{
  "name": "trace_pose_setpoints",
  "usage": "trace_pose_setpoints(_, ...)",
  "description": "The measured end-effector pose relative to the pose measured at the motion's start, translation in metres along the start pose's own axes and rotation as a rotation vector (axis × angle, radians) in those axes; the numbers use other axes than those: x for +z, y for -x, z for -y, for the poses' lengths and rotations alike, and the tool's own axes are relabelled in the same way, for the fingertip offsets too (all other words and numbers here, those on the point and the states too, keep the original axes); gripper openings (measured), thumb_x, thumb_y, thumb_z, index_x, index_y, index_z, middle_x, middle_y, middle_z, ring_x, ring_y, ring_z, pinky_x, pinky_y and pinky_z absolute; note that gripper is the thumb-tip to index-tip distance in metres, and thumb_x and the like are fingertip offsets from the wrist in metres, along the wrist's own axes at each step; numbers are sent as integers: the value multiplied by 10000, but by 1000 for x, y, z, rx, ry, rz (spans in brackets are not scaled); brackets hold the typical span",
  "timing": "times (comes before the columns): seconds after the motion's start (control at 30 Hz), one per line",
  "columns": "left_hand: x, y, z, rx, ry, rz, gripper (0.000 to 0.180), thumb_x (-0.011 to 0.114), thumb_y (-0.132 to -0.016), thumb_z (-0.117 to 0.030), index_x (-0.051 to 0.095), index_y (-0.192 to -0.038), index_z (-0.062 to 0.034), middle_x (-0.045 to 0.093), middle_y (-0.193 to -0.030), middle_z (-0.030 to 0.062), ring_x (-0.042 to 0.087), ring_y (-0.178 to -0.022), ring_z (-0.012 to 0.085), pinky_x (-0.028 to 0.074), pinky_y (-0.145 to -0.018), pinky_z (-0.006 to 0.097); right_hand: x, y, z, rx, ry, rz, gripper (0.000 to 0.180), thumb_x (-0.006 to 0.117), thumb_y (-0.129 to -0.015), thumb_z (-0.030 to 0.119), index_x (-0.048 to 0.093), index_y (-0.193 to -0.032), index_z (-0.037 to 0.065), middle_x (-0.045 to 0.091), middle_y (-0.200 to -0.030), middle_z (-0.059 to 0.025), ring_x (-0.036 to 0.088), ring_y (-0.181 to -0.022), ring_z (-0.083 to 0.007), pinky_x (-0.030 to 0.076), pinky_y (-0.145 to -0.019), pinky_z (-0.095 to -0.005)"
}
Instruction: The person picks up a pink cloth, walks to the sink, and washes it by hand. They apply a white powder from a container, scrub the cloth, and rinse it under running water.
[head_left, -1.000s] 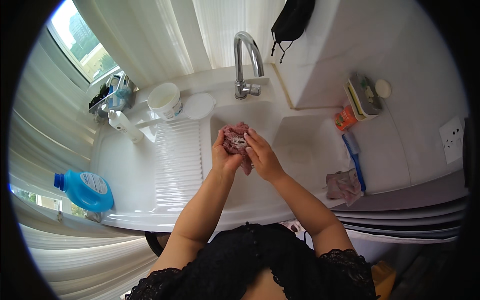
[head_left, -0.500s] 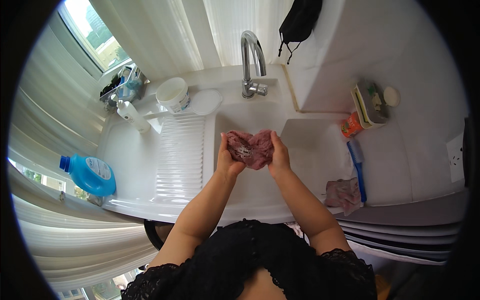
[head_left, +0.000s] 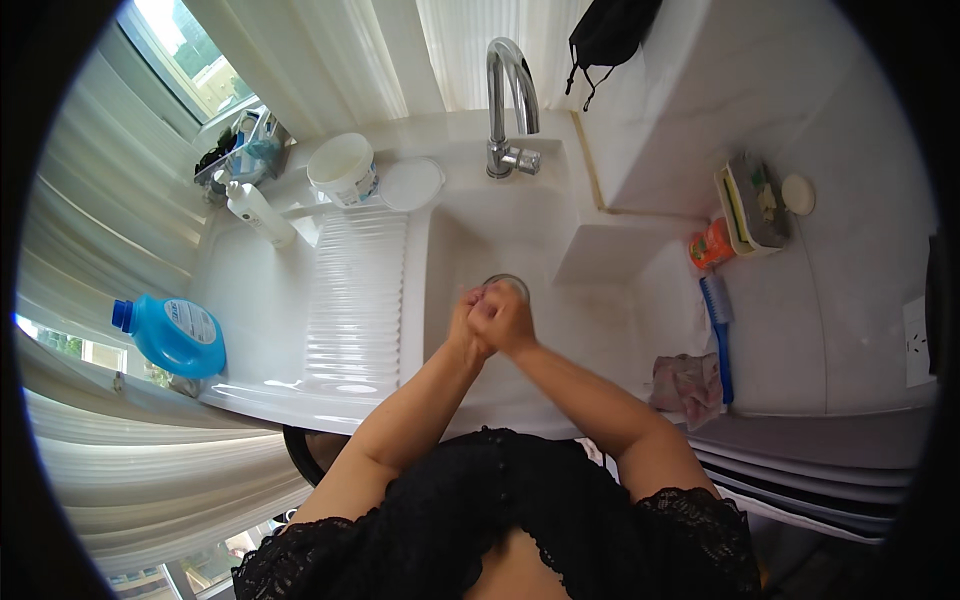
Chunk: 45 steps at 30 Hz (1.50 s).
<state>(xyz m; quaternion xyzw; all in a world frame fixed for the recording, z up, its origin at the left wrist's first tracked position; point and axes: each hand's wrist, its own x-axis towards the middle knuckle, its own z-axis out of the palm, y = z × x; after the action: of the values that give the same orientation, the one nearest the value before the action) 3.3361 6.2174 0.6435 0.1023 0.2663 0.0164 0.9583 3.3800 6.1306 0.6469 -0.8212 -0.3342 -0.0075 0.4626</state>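
Observation:
Over the white sink basin (head_left: 470,235), my left hand (head_left: 466,325) and my right hand (head_left: 508,318) are pressed together. Both are closed, the right fingers wrapped over the left. The dusty-pink cloth seen between them half a second ago is squeezed inside; the hands hide nearly all of it. Just beyond the knuckles shows the round drain (head_left: 515,283). A chrome faucet (head_left: 512,110) rises at the back of the basin, apart from both hands.
Left of the basin lies a ribbed washboard (head_left: 355,310). A white tub (head_left: 342,170), a lid (head_left: 412,184), a pump bottle (head_left: 258,214) and a blue detergent jug (head_left: 175,338) stand around it. At right are a blue brush (head_left: 718,330), a folded pink cloth (head_left: 688,385) and an orange container (head_left: 710,245).
The spread pink cloth has been bunched up between my hands. Both hands came together and closed over it, and the drain now shows. The view has shifted slightly.

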Motion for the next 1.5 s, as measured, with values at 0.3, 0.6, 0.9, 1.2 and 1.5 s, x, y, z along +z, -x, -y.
trace_pose_setpoints(0.3,-17,-11,1,-69,-43,158,241,447,-930,-290,578,-908,-88,625,-882,57,627,-780,197,535,-671,346,3,-3,-2,-40,-113,-112,198,653,-678,226,601,-710,37,604,-854,-158,575,-773,-352,469,-712,-444)
trace_pose_setpoints(0.6,-31,-14,1,-158,-96,152,276,436,-948,-320,563,-883,-84,611,-865,69,622,-813,225,536,-709,414,6,2,12,-202,-232,-221,197,635,-681,155,507,-618,19,563,-696,-154,544,-653,-342,453,-613,-438)
trace_pose_setpoints(0.9,-49,-35,-5,-176,114,374,210,437,-917,-198,579,-929,-45,636,-906,97,650,-824,246,568,-734,413,11,7,22,-109,-162,34,398,538,-856,197,320,-538,100,312,-495,-142,485,-685,-291,263,-1066,-600)
trace_pose_setpoints(1.2,35,20,-22,-14,-90,150,266,466,-872,-230,591,-993,-29,641,-984,120,624,-928,287,522,-834,477,-48,-22,-36,944,-1502,263,364,491,-855,373,578,-1070,92,593,-1124,-93,579,-973,-261,483,-835,-455)
trace_pose_setpoints(1.5,11,22,-23,-120,-269,-58,505,502,-904,-454,524,-1207,-51,569,-1184,143,547,-1098,325,396,-1010,509,-72,-13,-25,623,-1428,52,185,574,-845,226,625,-904,58,597,-1133,-135,592,-983,-271,484,-870,-419)
